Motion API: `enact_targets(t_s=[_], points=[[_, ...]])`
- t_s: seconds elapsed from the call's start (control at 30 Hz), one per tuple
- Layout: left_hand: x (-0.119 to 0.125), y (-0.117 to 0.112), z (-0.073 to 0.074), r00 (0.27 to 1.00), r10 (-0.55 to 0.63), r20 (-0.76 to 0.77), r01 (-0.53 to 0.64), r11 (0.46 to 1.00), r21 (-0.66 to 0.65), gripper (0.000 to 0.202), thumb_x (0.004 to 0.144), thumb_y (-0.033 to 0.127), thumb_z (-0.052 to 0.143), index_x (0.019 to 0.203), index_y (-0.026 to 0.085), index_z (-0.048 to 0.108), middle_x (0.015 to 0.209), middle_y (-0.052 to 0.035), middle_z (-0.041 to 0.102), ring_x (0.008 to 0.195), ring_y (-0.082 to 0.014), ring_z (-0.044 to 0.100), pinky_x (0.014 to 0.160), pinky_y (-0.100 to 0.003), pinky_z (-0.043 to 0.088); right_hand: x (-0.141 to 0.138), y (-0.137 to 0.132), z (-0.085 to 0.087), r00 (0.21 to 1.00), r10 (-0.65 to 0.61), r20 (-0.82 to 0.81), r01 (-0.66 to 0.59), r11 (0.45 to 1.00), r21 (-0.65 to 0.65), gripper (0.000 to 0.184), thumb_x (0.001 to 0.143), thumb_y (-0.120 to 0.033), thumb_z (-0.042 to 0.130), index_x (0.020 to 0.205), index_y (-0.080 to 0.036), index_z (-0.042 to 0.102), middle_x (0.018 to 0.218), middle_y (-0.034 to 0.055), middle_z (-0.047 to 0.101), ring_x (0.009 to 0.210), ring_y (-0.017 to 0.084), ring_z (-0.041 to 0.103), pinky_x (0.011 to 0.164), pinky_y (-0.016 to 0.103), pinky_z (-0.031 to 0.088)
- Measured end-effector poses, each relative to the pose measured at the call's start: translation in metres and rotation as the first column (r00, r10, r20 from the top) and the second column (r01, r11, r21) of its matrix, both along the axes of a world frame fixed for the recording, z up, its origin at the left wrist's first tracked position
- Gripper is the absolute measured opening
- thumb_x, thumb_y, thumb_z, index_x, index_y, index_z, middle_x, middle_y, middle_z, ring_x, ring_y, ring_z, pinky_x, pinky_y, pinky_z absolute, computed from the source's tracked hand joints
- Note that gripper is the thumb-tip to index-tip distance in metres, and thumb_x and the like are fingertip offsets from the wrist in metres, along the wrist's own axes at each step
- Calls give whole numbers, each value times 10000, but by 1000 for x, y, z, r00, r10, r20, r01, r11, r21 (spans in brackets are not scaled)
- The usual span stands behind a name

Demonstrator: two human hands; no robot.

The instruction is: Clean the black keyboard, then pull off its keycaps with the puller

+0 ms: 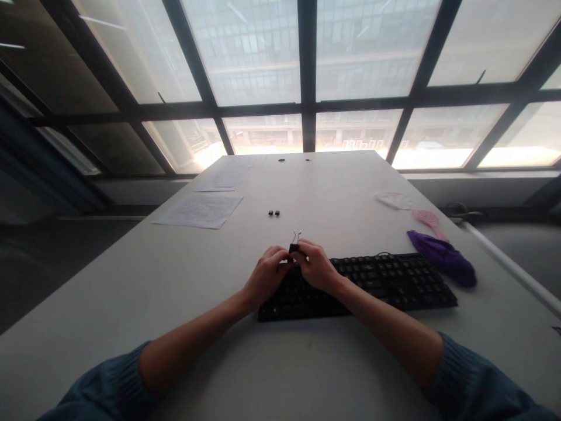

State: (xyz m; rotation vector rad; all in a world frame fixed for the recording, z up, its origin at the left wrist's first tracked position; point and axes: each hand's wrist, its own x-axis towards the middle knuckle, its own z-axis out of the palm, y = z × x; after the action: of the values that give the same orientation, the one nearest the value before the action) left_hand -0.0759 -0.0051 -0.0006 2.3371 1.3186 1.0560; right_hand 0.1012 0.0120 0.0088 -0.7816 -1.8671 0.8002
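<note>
A small black binder clip [294, 247] with silver wire handles pointing up is pinched between both my hands above the far left edge of a black keyboard [385, 280]. My left hand [265, 275] has its fingers curled onto the clip from the left. From the right, my right hand [316, 266] closes its fingers on the same clip. Two more small black clips [274, 212] lie on the white table [175, 280] farther away.
Printed paper sheets [199, 209] lie at the far left of the table. At the right are a purple cloth [442, 257], a pink comb-like item [427, 219] and a clear wrapper [397, 200]. Large windows stand beyond the table's far edge.
</note>
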Motion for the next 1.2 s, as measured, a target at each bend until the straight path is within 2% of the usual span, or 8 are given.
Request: enact_targets(t_s=[0.13,0.3,0.43,0.57,0.77,0.9,1.07,1.2], points=[[0,0,-2,998,52,36,-51,999,-19,228,854,194,638,1065,255,577,932,-12,662,867,-182,613,813,-342,531,-1,1,0,998,-66,-21,66,998,-5,191,912,-150,491,782,-173,629,776,15,601,737,147,550,694,253,400],[0,-1,-3,996,48,75,-48,999,-4,273,842,149,633,1081,236,532,926,3,663,851,-163,637,804,-335,550,-3,5,-5,991,-135,2,135,990,-32,179,886,-149,516,731,-166,604,714,3,597,686,143,532,648,250,366],[0,-2,-1,1000,-16,9,15,998,57,247,858,110,602,1068,237,575,977,-15,651,915,-169,634,832,-319,541,-3,7,-7,993,-119,-11,118,990,-73,192,891,-160,495,735,-165,606,719,4,620,695,144,544,650,245,368],[0,-3,1,995,-67,-70,73,992,98,240,897,98,545,1075,236,628,1045,-51,631,981,-185,612,872,-326,519,-3,10,-8,988,-153,2,152,982,-116,210,881,-192,512,681,-167,568,637,-16,570,628,131,495,591,236,334],[-2,1,6,998,-57,36,52,992,115,121,873,168,630,972,226,669,1069,-67,606,1040,-213,588,909,-369,502,-3,13,-8,976,-219,-1,216,964,-157,199,877,-217,507,698,-167,580,639,-5,585,625,140,506,590,243,341],[-14,38,11,996,52,75,-56,997,48,120,836,233,686,954,226,665,982,-38,664,856,-186,610,756,-319,511,-3,14,-8,975,-223,-12,217,960,-174,187,868,-220,512,702,-171,582,632,-3,584,600,141,504,580,248,343],[-29,115,1,962,254,-100,-237,960,152,142,817,222,700,958,223,713,972,-40,726,896,-219,606,882,-374,457,-3,14,-10,974,-226,-20,219,960,-175,171,866,-218,512,723,-170,594,648,7,605,607,149,521,589,252,362],[-27,156,-9,927,321,-194,-286,940,188,145,820,224,701,960,235,735,984,-44,744,986,-253,591,900,-396,411,-4,14,-10,974,-224,-10,219,960,-176,170,870,-219,516,731,-169,600,660,13,613,623,155,531,591,255,362]])
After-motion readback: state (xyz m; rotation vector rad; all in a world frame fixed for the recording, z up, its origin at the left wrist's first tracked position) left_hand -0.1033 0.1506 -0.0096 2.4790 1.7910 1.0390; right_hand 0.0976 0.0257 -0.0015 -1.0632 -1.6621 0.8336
